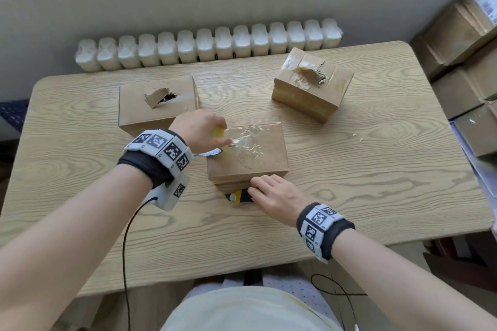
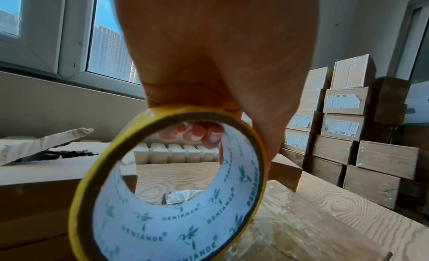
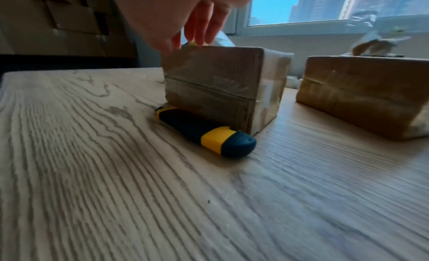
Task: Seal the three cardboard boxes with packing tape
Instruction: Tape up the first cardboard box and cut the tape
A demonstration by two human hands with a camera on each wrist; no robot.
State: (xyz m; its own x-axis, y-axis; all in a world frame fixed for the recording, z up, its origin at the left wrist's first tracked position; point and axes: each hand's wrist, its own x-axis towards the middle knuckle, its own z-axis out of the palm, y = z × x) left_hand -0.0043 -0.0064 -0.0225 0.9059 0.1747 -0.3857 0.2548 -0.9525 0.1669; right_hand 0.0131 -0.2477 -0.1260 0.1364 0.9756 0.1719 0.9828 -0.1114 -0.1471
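Observation:
Three cardboard boxes stand on the wooden table (image 1: 376, 169). The middle box (image 1: 258, 158) (image 3: 216, 81) has wrinkled clear tape (image 1: 246, 142) across its top. My left hand (image 1: 199, 129) (image 2: 220, 54) grips a yellow-edged tape roll (image 1: 218, 133) (image 2: 162, 228) at that box's left top edge, fingers through the core. My right hand (image 1: 271, 193) (image 3: 185, 17) has straight fingers touching the box's near top edge. A blue-and-yellow utility knife (image 1: 239, 196) (image 3: 204, 132) lies against the box's base under that hand. The left box (image 1: 150, 115) (image 2: 46, 182) has a torn hole on top. The right box (image 1: 312, 88) (image 3: 362, 92) carries crumpled tape.
A white radiator (image 1: 209, 45) runs behind the table's far edge under the window sill. Stacked cartons (image 1: 462, 43) (image 2: 343, 118) fill the right side of the room. A black cable (image 1: 126, 250) hangs from my left wrist across the near table edge.

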